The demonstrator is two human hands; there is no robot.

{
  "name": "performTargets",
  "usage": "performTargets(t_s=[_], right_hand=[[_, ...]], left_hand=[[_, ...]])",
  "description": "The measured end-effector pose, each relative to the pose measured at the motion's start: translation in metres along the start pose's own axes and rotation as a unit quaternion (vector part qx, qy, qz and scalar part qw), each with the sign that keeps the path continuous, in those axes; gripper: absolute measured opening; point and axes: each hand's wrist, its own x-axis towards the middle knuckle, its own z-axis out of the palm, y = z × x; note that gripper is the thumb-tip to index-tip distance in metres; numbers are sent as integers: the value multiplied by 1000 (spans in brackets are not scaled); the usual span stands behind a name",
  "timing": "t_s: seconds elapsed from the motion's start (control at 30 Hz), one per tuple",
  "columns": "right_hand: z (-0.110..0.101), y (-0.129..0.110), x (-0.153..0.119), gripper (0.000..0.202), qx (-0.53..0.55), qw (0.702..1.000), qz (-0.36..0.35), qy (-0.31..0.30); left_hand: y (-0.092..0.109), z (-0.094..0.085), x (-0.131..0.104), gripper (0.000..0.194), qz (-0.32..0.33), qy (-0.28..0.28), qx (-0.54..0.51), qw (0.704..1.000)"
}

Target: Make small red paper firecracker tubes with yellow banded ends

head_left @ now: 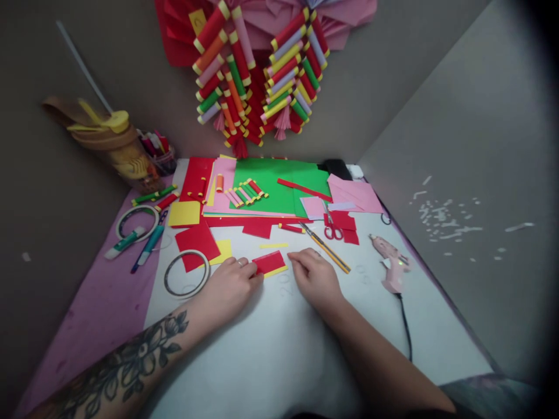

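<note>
A small red paper rectangle (269, 262) lies on the white table cover in front of me, with a yellow strip along its near edge. My left hand (233, 285) is closed, its curled fingers at the left end of this paper. Just off the right end, my right hand (317, 282) is closed with thumb and forefinger pinched together; whatever is in that pinch is too small to make out. Beyond the paper is a thin yellow strip (273, 245). A yellow craft knife (327, 249) lies past my right hand, and a roll of tape (166, 285) rests beside my left wrist.
A pink glue gun (392, 265) with a black cord lies at right. Red-handled scissors (333, 231), red paper squares (196, 244) and a green sheet (271, 203) bearing small paper rolls are farther back. A cup (126, 154) stands at left; paper firecracker strings (231, 75) hang on the wall.
</note>
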Motion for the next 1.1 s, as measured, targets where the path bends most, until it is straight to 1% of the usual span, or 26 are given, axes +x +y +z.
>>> performTargets(t_s=[0.03,0.1,0.2,0.27,0.33,0.4,0.47,0.53,0.6,0.63,0.7,0.77,0.83,0.9,0.97,1.03,1.1], right_hand=[[1,1,5,24,5,1000,14,18],[3,1,17,21,-12,999,36,24],[6,-3,34,22,-55,997,60,-2],[8,-5,41,18,-72,994,80,-21],[9,-6,45,10,-72,992,96,-35],[10,-5,45,8,-63,992,101,-41],[9,-4,44,9,-44,994,91,-33],[7,-6,41,7,-10,998,65,-23],[3,-10,37,6,26,999,34,-20],[1,-13,35,6,39,999,19,-23],[-3,-20,31,5,60,998,-6,-37],[-7,-27,28,6,78,995,-27,-55],[-9,-31,26,6,98,992,-39,-63],[-8,-33,25,6,130,990,-23,-53],[-5,-34,24,5,191,980,25,-39],[-2,-33,25,10,278,956,85,-41],[0,-34,25,15,358,924,127,-51]], left_hand=[[0,1,0,14,-1,3,-4,1000],[0,3,0,13,-3,8,-8,1000],[1,4,-1,12,-6,14,-12,1000],[2,4,-1,13,-6,15,-18,1000],[1,5,-1,13,-12,19,-28,999],[0,5,-2,15,-39,39,-50,997],[-3,5,-1,20,-98,81,-94,987],[-7,3,-1,24,-166,137,-154,964],[-10,0,1,29,-209,179,-201,940],[-12,-1,2,31,-217,192,-214,933],[-14,-2,3,34,-218,197,-226,929],[-15,-1,5,28,-212,186,-241,929],[-17,2,6,21,-211,178,-278,920],[-18,4,8,20,-229,174,-348,892],[-19,6,9,19,-267,161,-436,844],[-19,5,10,20,-304,137,-508,794],[-18,3,11,21,-326,121,-546,762]])
